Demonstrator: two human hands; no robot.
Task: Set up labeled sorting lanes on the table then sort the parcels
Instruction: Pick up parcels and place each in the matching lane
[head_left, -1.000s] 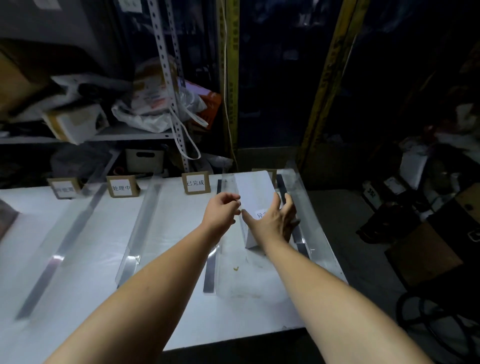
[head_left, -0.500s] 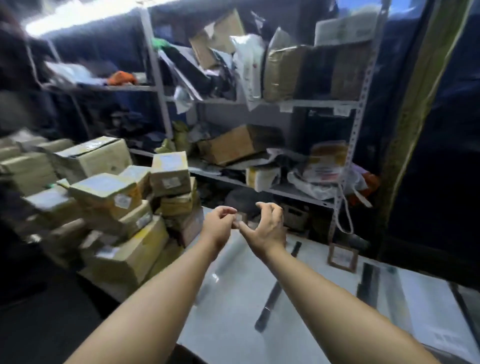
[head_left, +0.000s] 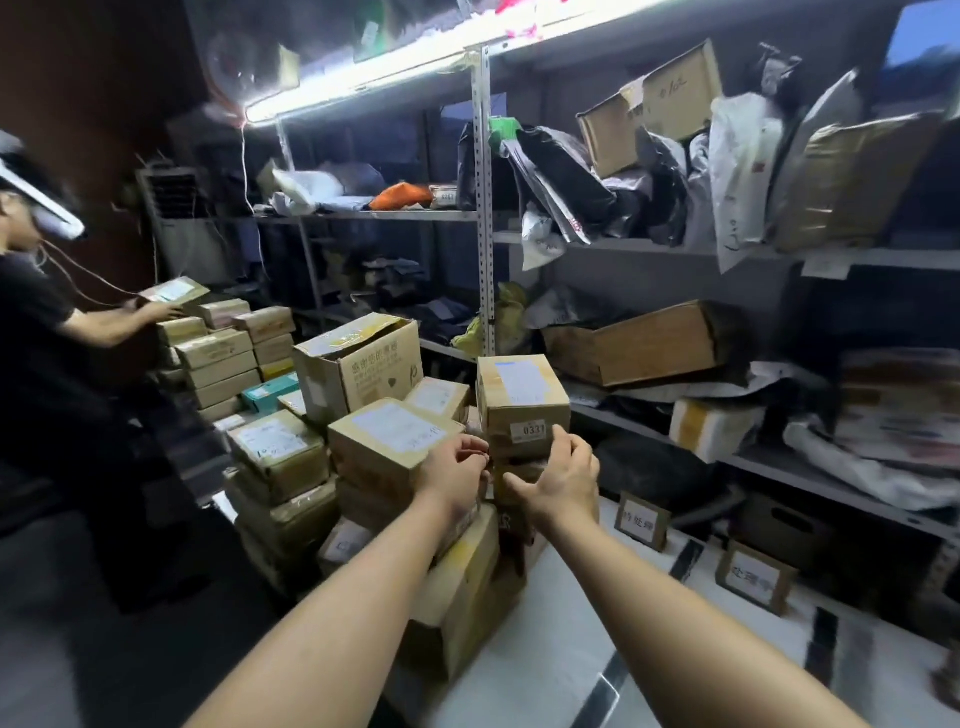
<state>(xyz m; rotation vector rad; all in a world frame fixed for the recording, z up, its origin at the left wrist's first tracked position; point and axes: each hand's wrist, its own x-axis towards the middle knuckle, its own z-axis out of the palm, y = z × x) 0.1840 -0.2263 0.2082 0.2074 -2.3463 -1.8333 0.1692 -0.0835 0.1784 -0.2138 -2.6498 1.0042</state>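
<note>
A pile of cardboard parcels (head_left: 395, 436) stands at the left end of the white table (head_left: 561, 649). On top of it sits a small brown parcel (head_left: 522, 400) with a tag reading 0331. My left hand (head_left: 457, 478) hovers at the parcel's lower left with loosely curled fingers and holds nothing. My right hand (head_left: 563, 480) is at its lower right, fingers spread, one fingertip at the parcel's bottom corner. Two brown lane label cards (head_left: 642, 521) (head_left: 756, 577) stand at the table's back edge, and a dark lane strip (head_left: 602, 691) lies on the top.
Metal shelving (head_left: 483, 218) behind the table is stuffed with boxes and plastic mail bags. Another person (head_left: 36, 322) stands at the far left with a hand on a second stack of parcels (head_left: 223, 353). Dark floor lies between me and that person.
The view has swung left from the table's right lane, where my hands were on a white parcel, to the parcel pile. Both hands now reach the 0331 parcel with nothing in them.
</note>
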